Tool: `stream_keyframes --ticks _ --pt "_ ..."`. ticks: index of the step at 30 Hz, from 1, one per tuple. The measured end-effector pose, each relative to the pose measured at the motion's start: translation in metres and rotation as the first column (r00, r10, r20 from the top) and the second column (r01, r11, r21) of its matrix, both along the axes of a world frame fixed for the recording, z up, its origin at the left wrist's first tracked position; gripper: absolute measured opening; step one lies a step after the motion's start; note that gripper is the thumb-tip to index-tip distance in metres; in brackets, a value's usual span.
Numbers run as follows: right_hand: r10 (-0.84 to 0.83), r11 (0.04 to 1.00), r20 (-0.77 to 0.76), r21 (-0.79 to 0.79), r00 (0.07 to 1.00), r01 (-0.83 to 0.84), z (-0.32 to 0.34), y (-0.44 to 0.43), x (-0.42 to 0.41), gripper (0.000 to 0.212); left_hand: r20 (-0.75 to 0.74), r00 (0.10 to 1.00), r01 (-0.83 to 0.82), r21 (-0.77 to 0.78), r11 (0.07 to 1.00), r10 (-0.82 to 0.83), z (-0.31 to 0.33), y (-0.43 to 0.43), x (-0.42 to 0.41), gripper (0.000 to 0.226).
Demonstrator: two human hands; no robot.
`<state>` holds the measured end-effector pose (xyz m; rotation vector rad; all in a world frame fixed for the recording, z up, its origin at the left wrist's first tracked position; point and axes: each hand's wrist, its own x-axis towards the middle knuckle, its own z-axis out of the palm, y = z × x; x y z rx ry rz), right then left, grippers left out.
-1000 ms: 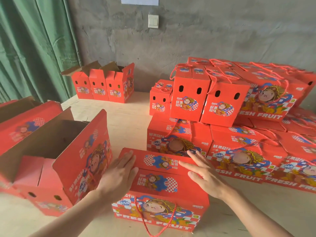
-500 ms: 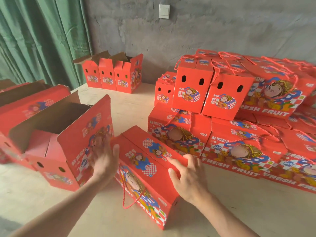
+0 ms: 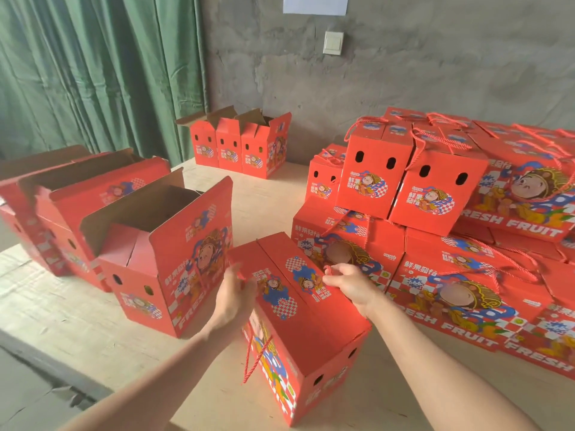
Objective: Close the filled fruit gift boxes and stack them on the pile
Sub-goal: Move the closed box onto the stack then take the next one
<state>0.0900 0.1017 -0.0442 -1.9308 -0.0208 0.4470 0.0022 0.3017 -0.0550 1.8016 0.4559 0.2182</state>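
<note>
A closed red fruit gift box [image 3: 311, 321] stands on the table in front of me, turned at an angle, its top flaps folded down. My right hand [image 3: 350, 284] pinches the red rope handle [image 3: 327, 270] at the box's far top edge. At the box's left top edge is my left hand [image 3: 231, 301], fingers spread, blurred, touching or just off the cardboard. Another red rope loop [image 3: 253, 357] hangs down the box's left face. The pile of closed boxes [image 3: 435, 213] rises to the right, two layers high.
Open boxes with raised flaps stand at the left [image 3: 168, 259] and further left [image 3: 62, 213]. Three open boxes [image 3: 239, 147] sit at the back by the green curtain [image 3: 93, 73]. The wooden table [image 3: 77, 306] ends at the lower left.
The box has been swung round from facing me to an angle. My right hand moved from flat on the top to pinching the rope handle; my left slid to the left edge.
</note>
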Motion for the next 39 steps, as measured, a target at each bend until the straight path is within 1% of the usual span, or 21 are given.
stream_keyframes --ticks 1,2,4,5,6,8,9,10,11,12,14,16,18,20,22,24,28,31,34,37,39 --pt "-0.004 1.0 0.087 -0.023 0.996 0.006 0.007 0.007 0.001 0.012 0.046 0.998 0.031 -0.003 1.0 -0.031 0.014 -0.002 0.001 0.046" --pt "0.011 1.0 0.156 0.008 0.988 -0.013 0.014 0.015 0.001 0.003 0.083 0.994 0.073 -0.011 0.997 -0.072 0.028 -0.003 0.003 0.044" --pt "0.104 0.978 0.203 0.155 0.974 -0.137 0.035 0.033 -0.003 0.008 0.157 0.972 0.177 -0.013 0.984 -0.173 0.059 -0.004 0.009 0.038" --pt "0.195 0.941 0.187 0.24 0.963 -0.237 0.045 0.044 -0.009 0.004 0.207 0.953 0.227 -0.002 0.974 -0.222 0.074 -0.006 0.013 0.037" --pt "0.284 0.898 0.183 0.294 0.941 -0.328 0.053 0.053 -0.015 0.006 0.248 0.934 0.26 0.026 0.965 -0.258 0.087 -0.007 0.018 0.037" --pt "0.422 0.837 0.179 0.299 0.889 -0.457 0.064 0.066 -0.027 0.025 0.284 0.916 0.26 0.119 0.958 -0.284 0.107 -0.007 0.024 0.039" --pt "0.46 0.816 0.176 0.302 0.87 -0.492 0.065 0.069 -0.03 0.024 0.29 0.913 0.238 0.191 0.952 -0.286 0.112 -0.005 0.027 0.04" --pt "0.465 0.807 0.167 0.324 0.869 -0.494 0.067 0.069 -0.033 0.017 0.291 0.912 0.208 0.279 0.937 -0.29 0.112 -0.002 0.028 0.04" --pt "0.43 0.811 0.151 0.369 0.89 -0.454 0.069 0.069 -0.033 0.01 0.292 0.913 0.169 0.365 0.915 -0.285 0.109 0.003 0.028 0.039" --pt "0.348 0.831 0.125 0.418 0.929 -0.368 0.074 0.067 -0.032 0.007 0.297 0.921 0.11 0.424 0.899 -0.253 0.103 0.009 0.027 0.037" --pt "0.141 0.879 0.11 0.444 0.984 -0.176 0.086 0.063 -0.023 0.013 0.29 0.948 -0.009 0.44 0.898 -0.132 0.083 0.02 0.02 0.034" --pt "0.067 0.902 0.134 0.416 0.989 -0.118 0.099 0.063 -0.016 0.017 0.208 0.975 -0.02 0.442 0.897 -0.08 0.057 0.023 0.009 0.03" --pt "0.078 0.921 0.165 0.365 0.983 -0.134 0.109 0.069 -0.015 0.019 0.093 0.987 0.07 0.467 0.882 -0.128 0.03 0.017 -0.003 0.031" --pt "0.076 0.928 0.186 0.347 0.98 -0.137 0.116 0.077 -0.016 0.019 0.044 0.989 0.102 0.469 0.877 -0.139 0.014 0.012 -0.011 0.047" --pt "0.051 0.92 0.226 0.367 0.973 -0.134 0.128 0.084 -0.015 0.019 0.083 0.99 0.062 0.46 0.886 -0.113 0.011 0.011 -0.014 0.064" --pt "0.025 0.898 0.272 0.416 0.962 -0.141 0.142 0.089 -0.011 0.019 0.147 0.985 0.021 0.437 0.899 -0.095 0.016 0.01 -0.013 0.068" --pt "-0.016 0.853 0.325 0.498 0.946 -0.156 0.161 0.096 -0.004 0.021 0.255 0.964 -0.026 0.39 0.921 -0.081 0.031 0.014 -0.007 0.069" --pt "-0.032 0.858 0.273 0.5 0.962 -0.114 0.153 0.101 0.003 0.019 0.212 0.974 -0.01 0.392 0.92 -0.08 0.028 0.021 -0.009 0.069" --pt "-0.026 0.866 0.199 0.493 0.98 -0.077 0.134 0.112 0.014 0.019 0.19 0.978 -0.008 0.435 0.9 -0.082 0.015 0.031 -0.015 0.056" --pt "-0.017 0.866 0.152 0.496 0.988 -0.061 0.117 0.128 0.027 0.019 0.157 0.965 0.096 0.528 0.844 -0.208 0.006 0.042 -0.016 0.045" --pt "-0.001 0.876 0.159 0.477 0.987 -0.076 0.111 0.139 0.037 0.019 0.105 0.939 0.203 0.6 0.774 -0.328 0.005 0.051 -0.012 0.048"
